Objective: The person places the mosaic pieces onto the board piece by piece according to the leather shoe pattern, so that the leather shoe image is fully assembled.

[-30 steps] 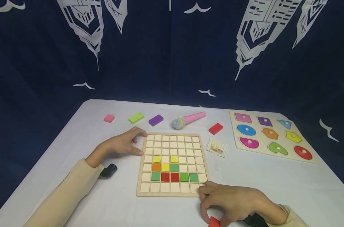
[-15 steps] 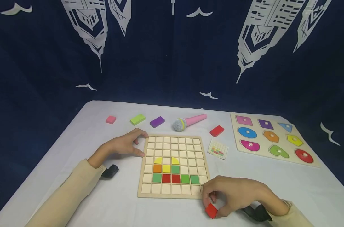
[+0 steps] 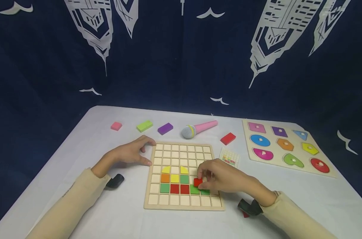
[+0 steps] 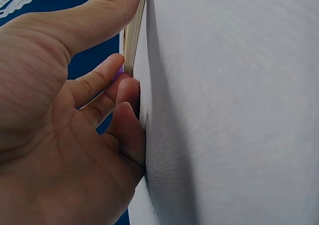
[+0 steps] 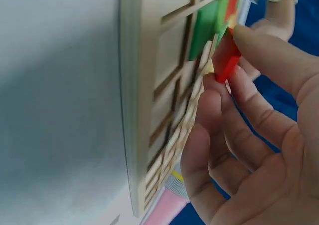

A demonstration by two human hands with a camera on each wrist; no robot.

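My right hand (image 3: 227,175) pinches a small red square tile (image 3: 197,182) between thumb and fingers. The tile is over the wooden grid board (image 3: 184,208), just above the row holding green tiles. In the right wrist view, the red tile (image 5: 229,65) stands tilted between the fingertips, close over the grid. Green, red, orange and yellow pieces, two of them curved, sit in the board's middle and lower cells. At the board's left edge rests my left hand (image 3: 128,153), its thumb and index finger spread and touching the side and upper corner.
Behind the board lie pink (image 3: 116,126), lime (image 3: 144,125), purple (image 3: 165,128) and red (image 3: 228,138) blocks and a toy microphone (image 3: 199,128). A pattern card (image 3: 229,156) and shape puzzle (image 3: 288,146) are right. Another red piece (image 3: 246,215) is partly hidden by the right wrist.
My right hand has carried the red tile from the table in front of the board up and left, over the grid. The left hand stays at the board's edge.
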